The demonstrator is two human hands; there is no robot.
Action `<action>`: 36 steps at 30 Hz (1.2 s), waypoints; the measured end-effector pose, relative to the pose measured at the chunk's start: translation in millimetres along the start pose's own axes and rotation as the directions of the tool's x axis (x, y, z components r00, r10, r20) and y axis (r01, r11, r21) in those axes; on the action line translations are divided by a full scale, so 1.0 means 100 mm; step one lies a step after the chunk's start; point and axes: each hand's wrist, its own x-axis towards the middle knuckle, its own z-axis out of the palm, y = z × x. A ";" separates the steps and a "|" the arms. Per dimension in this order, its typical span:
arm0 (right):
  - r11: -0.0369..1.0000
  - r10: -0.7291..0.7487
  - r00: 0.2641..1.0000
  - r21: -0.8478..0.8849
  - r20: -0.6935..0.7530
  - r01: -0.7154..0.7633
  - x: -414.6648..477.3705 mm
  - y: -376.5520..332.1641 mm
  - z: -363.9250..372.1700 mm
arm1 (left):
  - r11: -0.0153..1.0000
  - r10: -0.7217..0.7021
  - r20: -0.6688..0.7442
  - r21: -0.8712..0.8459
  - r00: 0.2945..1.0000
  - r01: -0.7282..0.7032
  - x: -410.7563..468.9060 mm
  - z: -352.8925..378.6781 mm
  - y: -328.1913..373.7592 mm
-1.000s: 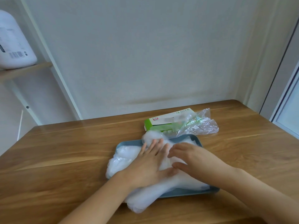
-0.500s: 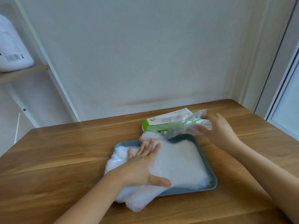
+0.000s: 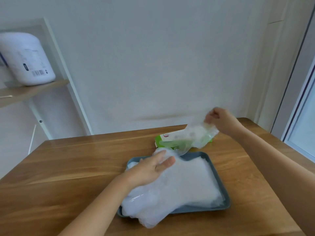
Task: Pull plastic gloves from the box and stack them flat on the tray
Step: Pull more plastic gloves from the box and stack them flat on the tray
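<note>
A blue-grey tray [image 3: 219, 182] lies on the wooden table, covered by a stack of clear plastic gloves [image 3: 185, 184] that spills over its near left corner. My left hand [image 3: 151, 169] rests flat on the stack's far left part, fingers straight. Behind the tray lies the green and white glove box [image 3: 167, 140]. My right hand [image 3: 219, 119] is raised above the box's right end and pinches a clear glove [image 3: 199, 135], which hangs down over the box.
The wooden table [image 3: 76, 167] stands against a white wall. A white container [image 3: 25, 60] stands on a shelf at the upper left. A window or door frame [image 3: 300, 116] runs down the right side.
My right hand left the stack, reached to the box and lifted a glove up out of it. My left hand stayed pressed on the stack, shifting slightly toward the far side.
</note>
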 end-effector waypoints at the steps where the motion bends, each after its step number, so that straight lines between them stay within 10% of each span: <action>1: 0.995 -0.098 0.995 -0.008 0.006 0.098 -0.02 -0.15 -0.04 | 0.997 0.034 -0.052 -0.071 0.998 -0.038 0.00 -0.07 0.03; 5: 0.897 -0.418 0.902 -0.111 0.106 0.428 -0.22 -0.79 -0.23 | 0.950 0.110 -0.238 -0.261 0.965 -0.172 0.01 -0.32 0.21; 9: 0.812 -0.427 0.772 -0.178 0.470 0.556 -0.51 -1.33 -0.39 | 0.891 0.226 -0.422 -0.275 0.878 -0.362 -0.03 -0.51 0.42; 16: 0.807 -0.372 0.622 -0.092 0.689 0.584 -0.77 -1.72 -0.49 | 0.804 0.460 -0.271 -0.277 0.846 -0.526 -0.32 -0.61 0.73; 27: 0.822 -0.357 0.845 -0.294 0.399 0.487 -0.64 -1.54 -0.41 | 0.946 0.134 -0.352 -0.232 0.926 -0.225 -0.33 -0.68 0.09; 36: 0.890 -0.455 0.890 0.012 0.022 0.455 -0.82 -1.31 -0.14 | 0.955 0.281 -0.748 0.153 0.601 -0.256 -0.65 -0.98 0.04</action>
